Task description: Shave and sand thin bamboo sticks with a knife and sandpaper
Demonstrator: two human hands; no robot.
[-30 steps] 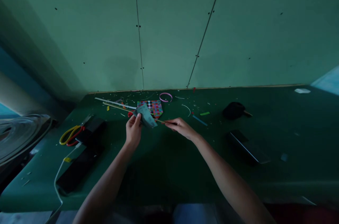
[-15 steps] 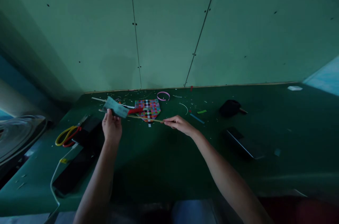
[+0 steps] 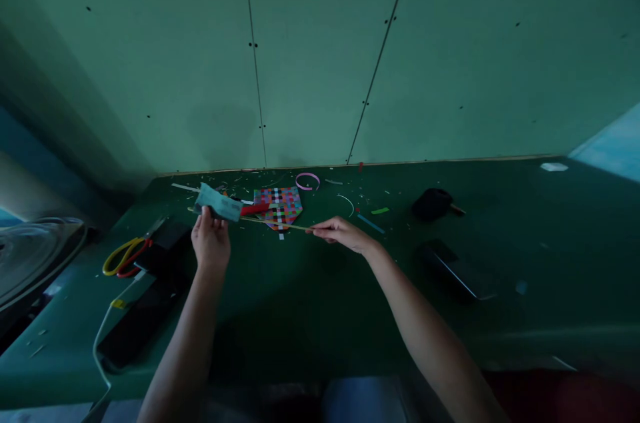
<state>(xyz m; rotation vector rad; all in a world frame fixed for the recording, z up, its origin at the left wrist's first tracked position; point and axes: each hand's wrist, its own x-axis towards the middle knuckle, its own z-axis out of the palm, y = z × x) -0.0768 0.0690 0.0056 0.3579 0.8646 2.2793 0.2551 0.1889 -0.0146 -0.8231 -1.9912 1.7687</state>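
My left hand [image 3: 213, 236] is closed on a pale blue-green piece [image 3: 220, 201], with its thumb on the lower edge. A thin tan strip [image 3: 295, 227] runs from behind that piece to my right hand [image 3: 337, 233], whose fingertips pinch its end. Beneath and behind the strip, a colourful woven piece [image 3: 287, 198] lies on the green table, with a small white tab at its lower tip. Something red [image 3: 254, 209] reaches from the blue-green piece over the woven one; what it belongs to is partly hidden.
Scissors [image 3: 120, 256] and black objects [image 3: 143, 323] with a white cable lie at the left. A pink loop [image 3: 307, 181] and paper scraps [image 3: 380, 211] are at the back. To the right are a black pouch [image 3: 433, 204] and a dark flat device [image 3: 457, 269].
The blue-green piece has tilted slightly and shows more of its face. Both hands keep their hold and have barely moved; the whole view has shifted a little.
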